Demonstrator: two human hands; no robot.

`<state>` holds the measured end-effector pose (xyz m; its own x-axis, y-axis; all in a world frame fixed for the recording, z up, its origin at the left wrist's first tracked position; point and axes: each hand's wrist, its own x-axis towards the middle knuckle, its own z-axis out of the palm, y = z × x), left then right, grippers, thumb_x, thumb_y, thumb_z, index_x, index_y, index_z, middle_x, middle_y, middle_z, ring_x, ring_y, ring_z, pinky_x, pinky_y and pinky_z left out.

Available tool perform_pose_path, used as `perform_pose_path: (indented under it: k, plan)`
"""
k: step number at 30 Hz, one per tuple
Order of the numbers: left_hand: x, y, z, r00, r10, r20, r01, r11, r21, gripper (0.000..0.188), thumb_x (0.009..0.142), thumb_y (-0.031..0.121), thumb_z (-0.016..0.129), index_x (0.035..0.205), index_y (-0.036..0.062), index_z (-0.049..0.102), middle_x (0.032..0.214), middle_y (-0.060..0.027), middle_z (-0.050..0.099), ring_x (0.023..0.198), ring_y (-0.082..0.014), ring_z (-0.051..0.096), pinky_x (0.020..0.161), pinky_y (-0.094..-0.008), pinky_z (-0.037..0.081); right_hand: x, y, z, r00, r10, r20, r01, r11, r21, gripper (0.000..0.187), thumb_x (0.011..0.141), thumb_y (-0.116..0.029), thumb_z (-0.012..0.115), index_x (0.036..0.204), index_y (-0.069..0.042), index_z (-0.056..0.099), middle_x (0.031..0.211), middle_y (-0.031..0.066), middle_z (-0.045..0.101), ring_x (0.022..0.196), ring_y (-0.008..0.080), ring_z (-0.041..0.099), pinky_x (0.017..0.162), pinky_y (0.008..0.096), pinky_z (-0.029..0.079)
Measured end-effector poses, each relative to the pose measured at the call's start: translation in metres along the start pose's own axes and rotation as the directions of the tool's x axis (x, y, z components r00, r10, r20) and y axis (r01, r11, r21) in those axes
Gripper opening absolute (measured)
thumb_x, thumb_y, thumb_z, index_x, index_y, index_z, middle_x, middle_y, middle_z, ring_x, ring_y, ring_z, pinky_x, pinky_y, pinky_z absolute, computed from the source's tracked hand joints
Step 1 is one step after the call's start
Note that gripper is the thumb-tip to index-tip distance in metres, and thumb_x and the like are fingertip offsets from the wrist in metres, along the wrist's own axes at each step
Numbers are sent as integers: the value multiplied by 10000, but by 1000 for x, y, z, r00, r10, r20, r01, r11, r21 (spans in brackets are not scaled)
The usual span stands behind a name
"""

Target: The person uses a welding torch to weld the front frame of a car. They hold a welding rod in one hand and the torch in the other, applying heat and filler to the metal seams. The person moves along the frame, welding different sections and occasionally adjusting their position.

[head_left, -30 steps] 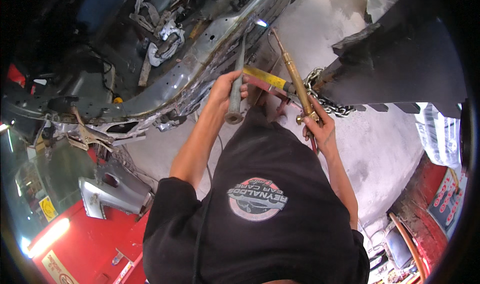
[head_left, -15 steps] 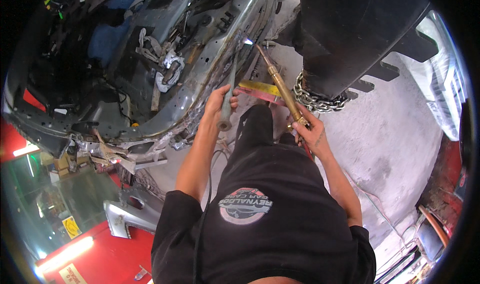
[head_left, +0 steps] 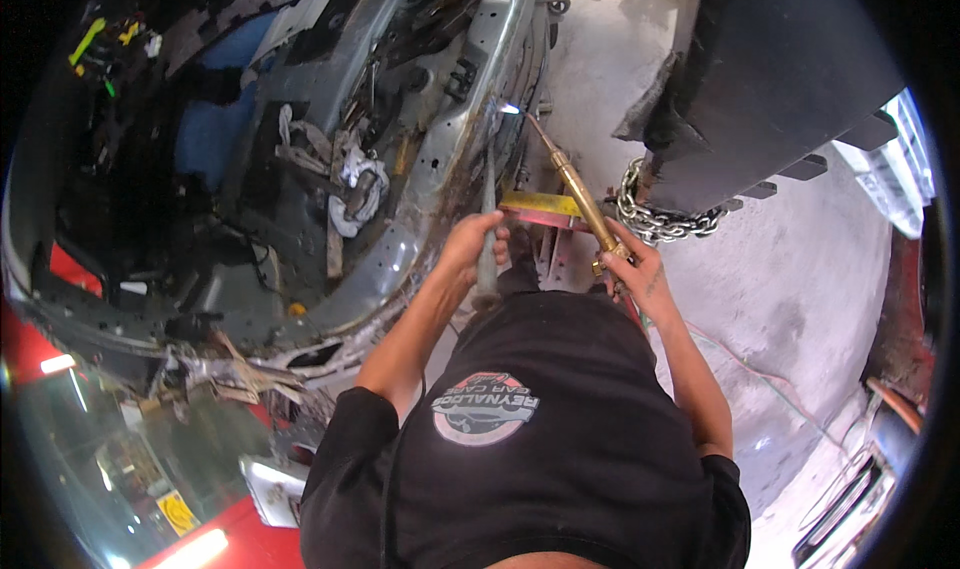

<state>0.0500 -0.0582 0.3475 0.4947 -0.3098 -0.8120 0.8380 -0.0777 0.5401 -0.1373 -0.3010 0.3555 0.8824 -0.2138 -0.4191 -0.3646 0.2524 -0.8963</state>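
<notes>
The right hand point(head_left: 638, 271) grips a long brass torch point(head_left: 582, 195) poking toward the grey metal car point(head_left: 451, 141); the left hand point(head_left: 472, 243) grips a grey bar point(head_left: 487, 271).

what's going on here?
Hand work on a stripped car body. The right hand holds a lit brass torch, its flame pointing toward the body's edge; contact is unclear. The left hand grips a grey metal bar, its far end toward that edge, below the flame in view.
</notes>
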Motion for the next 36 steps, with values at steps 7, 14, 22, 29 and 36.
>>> perform_pose_path:
  k: [7, 14, 22, 29, 36]
  plan:
    - [-8, 12, 2, 989, -97, 109, 97, 995, 8, 201, 992, 210, 659, 1078, 81, 532, 816, -57, 601, 583, -143, 546, 503, -318, 469, 6, 1, 26, 999, 13, -44, -13, 1000, -1, 614, 964, -180, 672, 1526, -24, 479, 898, 63, 622, 587, 135, 616, 504, 291, 503]
    - [0, 3, -7, 994, -59, 92, 56, 998, 30, 215, 971, 201, 693, 1075, 89, 542, 820, -43, 606, 593, -117, 550, 500, -296, 463, 2, 17, 8, 1000, 21, -2, -21, 997, -77, 601, 959, -235, 681, 1510, -56, 522, 946, 57, 637, 663, 116, 600, 602, 297, 512]
    - [2, 16, -13, 990, -62, 125, 31, 970, 240, 279, 949, 200, 725, 1132, 82, 552, 831, -23, 588, 606, -92, 543, 508, -278, 462, 20, 59, -10, 997, -30, -64, 29, 999, -15, 600, 957, -273, 683, 1500, -60, 542, 1049, 63, 660, 780, 121, 597, 650, 295, 523]
    - [-1, 33, -15, 988, -51, 149, -11, 921, 389, 377, 942, 221, 726, 1239, 47, 573, 873, -61, 644, 675, -152, 623, 602, -299, 507, 37, 44, 4, 999, -14, -40, 15, 1000, 9, 620, 953, -287, 676, 1498, -29, 533, 1161, 97, 680, 824, 126, 622, 690, 300, 537]
    - [-7, 66, -55, 685, 727, -53, -453, 482, 750, 249, 993, 223, 653, 997, -18, 716, 740, -16, 631, 626, -99, 594, 526, -284, 498, 29, 64, -11, 995, -44, -88, 42, 999, -33, 635, 935, -307, 683, 1490, -31, 544, 1308, 141, 674, 940, 142, 635, 776, 309, 544]
